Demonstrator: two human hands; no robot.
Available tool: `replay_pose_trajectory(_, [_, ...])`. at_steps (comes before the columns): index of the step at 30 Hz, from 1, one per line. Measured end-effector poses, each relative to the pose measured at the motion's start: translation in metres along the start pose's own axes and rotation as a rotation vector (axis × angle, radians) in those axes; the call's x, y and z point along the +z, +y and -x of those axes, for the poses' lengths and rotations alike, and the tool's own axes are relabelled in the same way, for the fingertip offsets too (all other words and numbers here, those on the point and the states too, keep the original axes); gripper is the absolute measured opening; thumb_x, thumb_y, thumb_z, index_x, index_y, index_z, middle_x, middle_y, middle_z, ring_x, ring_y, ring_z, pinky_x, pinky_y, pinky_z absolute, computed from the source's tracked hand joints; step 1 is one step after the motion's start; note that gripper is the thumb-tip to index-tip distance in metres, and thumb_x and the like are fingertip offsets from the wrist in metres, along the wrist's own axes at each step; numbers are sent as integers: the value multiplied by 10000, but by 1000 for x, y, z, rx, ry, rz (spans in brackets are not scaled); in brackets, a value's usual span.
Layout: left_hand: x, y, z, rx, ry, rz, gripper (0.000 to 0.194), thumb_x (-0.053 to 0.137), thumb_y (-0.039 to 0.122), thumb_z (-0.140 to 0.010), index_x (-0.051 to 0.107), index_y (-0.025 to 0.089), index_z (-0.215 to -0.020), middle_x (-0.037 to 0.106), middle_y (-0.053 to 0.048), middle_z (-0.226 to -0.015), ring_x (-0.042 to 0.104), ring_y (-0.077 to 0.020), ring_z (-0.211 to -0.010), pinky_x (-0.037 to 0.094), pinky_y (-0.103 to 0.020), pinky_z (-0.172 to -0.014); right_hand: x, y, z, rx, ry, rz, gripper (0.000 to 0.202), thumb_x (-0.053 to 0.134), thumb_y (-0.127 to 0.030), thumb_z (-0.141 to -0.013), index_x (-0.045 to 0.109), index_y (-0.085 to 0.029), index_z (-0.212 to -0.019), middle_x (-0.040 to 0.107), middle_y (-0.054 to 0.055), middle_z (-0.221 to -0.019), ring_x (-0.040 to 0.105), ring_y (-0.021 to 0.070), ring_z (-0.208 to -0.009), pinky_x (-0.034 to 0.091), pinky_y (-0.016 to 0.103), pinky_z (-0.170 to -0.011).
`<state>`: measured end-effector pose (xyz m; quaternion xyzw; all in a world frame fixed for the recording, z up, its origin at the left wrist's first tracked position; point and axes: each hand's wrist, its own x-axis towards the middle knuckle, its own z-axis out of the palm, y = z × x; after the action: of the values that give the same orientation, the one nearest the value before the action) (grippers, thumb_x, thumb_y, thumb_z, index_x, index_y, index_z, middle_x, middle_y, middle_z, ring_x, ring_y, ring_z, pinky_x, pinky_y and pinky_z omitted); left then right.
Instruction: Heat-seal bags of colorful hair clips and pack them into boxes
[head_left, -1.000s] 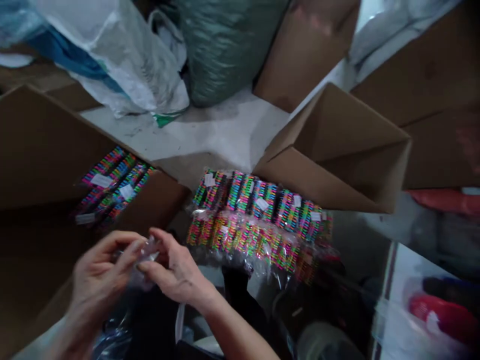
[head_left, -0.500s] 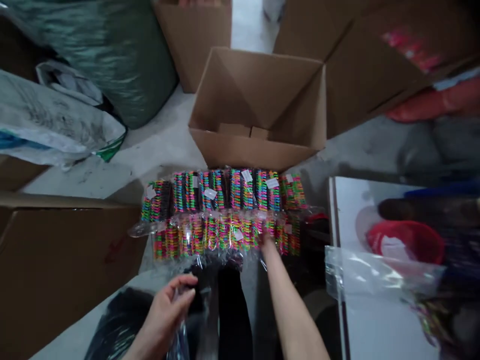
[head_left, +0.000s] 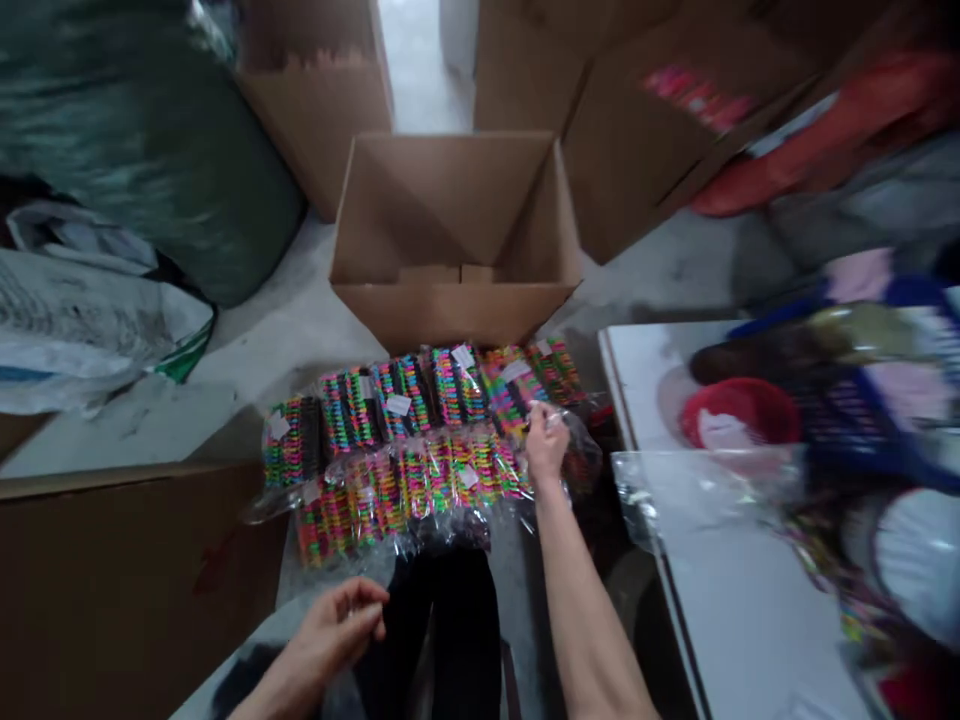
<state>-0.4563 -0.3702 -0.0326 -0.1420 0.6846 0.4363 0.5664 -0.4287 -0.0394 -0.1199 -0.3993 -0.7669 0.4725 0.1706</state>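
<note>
Two rows of clear plastic packets (head_left: 405, 400) lie on the floor in front of me, filled with stacked small pieces in bright neon colours, some with black strips and white labels. At the right end of the back row, my right hand (head_left: 546, 435) is closed on the loose plastic of one packet (head_left: 514, 385), which sits tilted. My left hand (head_left: 341, 630) hovers near my knees, short of the front row (head_left: 360, 510). Its thumb and fingers are curled together; whatever may be between them I cannot make out.
An open cardboard box (head_left: 457, 310) stands just beyond the packets. A closed-looking carton (head_left: 135, 590) is at the left, a green sack (head_left: 172, 170) behind it. On the right, a white table (head_left: 735, 610) carries a red bowl (head_left: 739, 412) and a clear plastic bag (head_left: 705, 485).
My right hand has risen from the front row to the back row's right end, gripping a packet there, now tilted. The view has shifted right. Plastic below my left hand shows less.
</note>
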Motion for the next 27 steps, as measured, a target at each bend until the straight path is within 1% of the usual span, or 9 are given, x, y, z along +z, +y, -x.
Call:
replay_pose_trajectory(4, [50,132,31,592,-84,-361,289,576,447,-765,640,165,-757,569,11,-620,475,-99,-574,359,-201,-537,-88,-68,85,-89,41,97,301,431,-384,-885,657,-190,-925,661,65,-889,602,196,-828,454,297,-742])
replay_pose_trajectory(7, [138,194,75,973,-374,-632,241,557,352,-808,670,151,-879,652,-28,-780,571,-131,-709,432,-214,-662,-161,-98,154,-25,-1,148,265,458,-343,-848,679,-200,-874,680,57,-834,624,198,-775,466,276,-691])
replay_pose_trajectory(9, [206,204,108,1199,-719,-852,365,632,344,-764,638,172,-1086,666,-60,-1011,606,-173,-880,444,-240,-787,-203,-113,198,66,-44,163,264,444,-297,-825,682,-183,-818,684,62,-784,623,200,-718,457,265,-632])
replay_pose_trajectory(13, [313,160,157,1304,-1441,-1423,661,762,329,-624,548,263,-1246,658,-35,-1101,627,-226,-943,460,-263,-782,-256,-126,288,200,-88,199,224,464,-244,-781,658,-155,-712,644,50,-674,557,167,-629,390,233,-549])
replay_pose_trajectory(15, [343,128,163,1341,-1545,-1762,440,755,256,-626,659,254,-1055,707,-28,-891,653,-241,-809,467,-270,-670,-273,-118,328,274,-67,212,200,492,-246,-781,642,-152,-688,615,27,-641,513,135,-609,351,213,-539])
replay_pose_trajectory(17, [364,100,158,1482,-1432,-2063,155,685,146,-676,697,199,-821,697,-57,-739,653,-253,-713,453,-278,-597,-288,-102,363,386,-29,221,201,498,-252,-792,629,-150,-679,591,11,-618,481,113,-592,312,200,-528])
replay_pose_trajectory(20, [394,71,146,1612,-1171,-2239,177,531,51,-757,670,160,-774,682,-90,-773,653,-236,-699,450,-273,-579,-321,-72,404,558,15,230,209,491,-272,-809,626,-159,-697,588,12,-627,482,115,-598,285,203,-526])
replay_pose_trajectory(24, [455,42,140,1512,-1034,-2231,207,438,126,-852,637,177,-877,657,-74,-864,650,-217,-763,468,-273,-617,-388,-25,438,634,112,217,211,454,-280,-844,648,-200,-827,617,4,-689,534,134,-638,320,221,-572])
replay_pose_trajectory(27, [504,13,130,1447,-884,-2063,212,434,227,-893,584,177,-1036,639,-69,-980,636,-202,-858,474,-277,-709,-431,23,448,728,252,332,391,483,-207,-829,527,-241,-1216,647,-5,-822,586,157,-727,359,243,-624])
